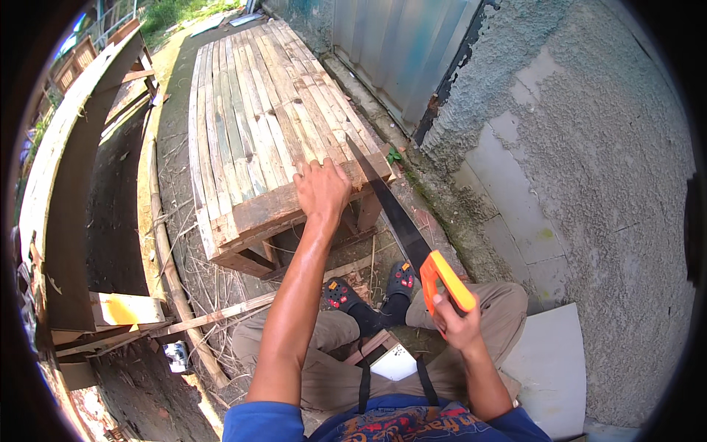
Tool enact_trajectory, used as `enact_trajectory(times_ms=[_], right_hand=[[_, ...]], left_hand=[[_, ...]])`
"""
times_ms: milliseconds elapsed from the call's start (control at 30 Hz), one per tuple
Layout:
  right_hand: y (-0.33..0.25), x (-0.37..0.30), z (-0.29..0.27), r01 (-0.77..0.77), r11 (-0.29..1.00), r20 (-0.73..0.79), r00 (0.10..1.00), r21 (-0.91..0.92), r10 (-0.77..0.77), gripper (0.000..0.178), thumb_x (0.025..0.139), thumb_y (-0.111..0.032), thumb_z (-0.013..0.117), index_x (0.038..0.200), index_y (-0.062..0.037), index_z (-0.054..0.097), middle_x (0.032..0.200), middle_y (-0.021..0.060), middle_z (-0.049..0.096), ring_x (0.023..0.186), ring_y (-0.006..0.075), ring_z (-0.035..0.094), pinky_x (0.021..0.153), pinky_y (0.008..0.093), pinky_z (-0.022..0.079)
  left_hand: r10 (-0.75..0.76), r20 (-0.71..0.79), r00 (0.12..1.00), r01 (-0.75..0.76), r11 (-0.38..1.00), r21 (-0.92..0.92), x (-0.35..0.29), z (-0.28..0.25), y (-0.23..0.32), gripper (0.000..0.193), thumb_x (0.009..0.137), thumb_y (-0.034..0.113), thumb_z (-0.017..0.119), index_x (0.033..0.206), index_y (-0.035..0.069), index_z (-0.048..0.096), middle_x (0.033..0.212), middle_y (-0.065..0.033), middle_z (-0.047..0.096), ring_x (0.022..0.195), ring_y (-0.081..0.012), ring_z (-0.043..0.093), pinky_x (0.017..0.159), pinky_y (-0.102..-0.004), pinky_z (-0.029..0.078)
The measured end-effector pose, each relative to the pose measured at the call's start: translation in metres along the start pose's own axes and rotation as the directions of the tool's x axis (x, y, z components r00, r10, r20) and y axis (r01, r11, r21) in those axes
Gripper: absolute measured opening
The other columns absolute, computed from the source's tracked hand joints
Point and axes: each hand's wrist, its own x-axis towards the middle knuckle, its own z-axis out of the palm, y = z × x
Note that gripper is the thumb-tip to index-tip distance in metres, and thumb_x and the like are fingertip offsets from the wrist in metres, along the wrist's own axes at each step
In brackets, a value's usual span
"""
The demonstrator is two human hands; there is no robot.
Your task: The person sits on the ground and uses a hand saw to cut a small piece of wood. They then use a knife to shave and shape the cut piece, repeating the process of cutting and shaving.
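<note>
My left hand [322, 189] grips the near edge of a low bench [254, 125] topped with split bamboo slats, its fingers curled over the top near the front beam [266, 212]. In my right hand [458, 322] is a hand saw [398, 210] with an orange handle and a dark blade. The blade slants up and left across the bench's near right corner, its tip over the slats. Whether its teeth sit in the wood I cannot tell.
A rough grey wall [596, 169] and a metal door [401, 51] stand on the right. To the left are a long wooden structure [74, 140], a bamboo pole [166, 247] and a can [176, 356]. My feet in dark clogs [342, 293] rest beneath the bench's near end. A white panel [549, 368] leans at lower right.
</note>
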Motion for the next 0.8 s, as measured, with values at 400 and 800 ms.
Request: enact_trajectory(times_ms=[400, 800], right_hand=[[0.004, 0.128, 0.037, 0.266, 0.961, 0.182, 0.951, -0.078, -0.248, 0.035, 0.096, -0.032, 0.071, 0.088, 0.0008, 0.065, 0.065, -0.0002, 0.055, 0.064, 0.0076, 0.048, 0.058, 0.0309, 0.040], [0.030, 0.126, 0.027, 0.413, 0.910, 0.278, 0.880, -0.047, -0.385, 0.035, 0.095, -0.032, 0.072, 0.082, -0.0004, 0.065, 0.060, 0.0114, 0.061, 0.055, 0.0210, 0.063, 0.056, 0.0362, 0.048]], left_hand=[[-0.083, -0.069, 0.994, 0.093, 0.984, 0.149, 0.013, 0.007, 0.001, 0.040, 0.099, 0.030, 0.046, 0.108, 0.001, 0.072, 0.110, -0.0222, 0.070, 0.109, -0.0376, 0.063, 0.095, -0.0525, 0.045], [-0.096, -0.123, 0.988, 0.117, 0.976, 0.183, 0.013, 0.010, 0.000, 0.039, 0.097, 0.031, 0.046, 0.104, 0.004, 0.073, 0.113, -0.0187, 0.070, 0.106, -0.0359, 0.066, 0.095, -0.0505, 0.045]])
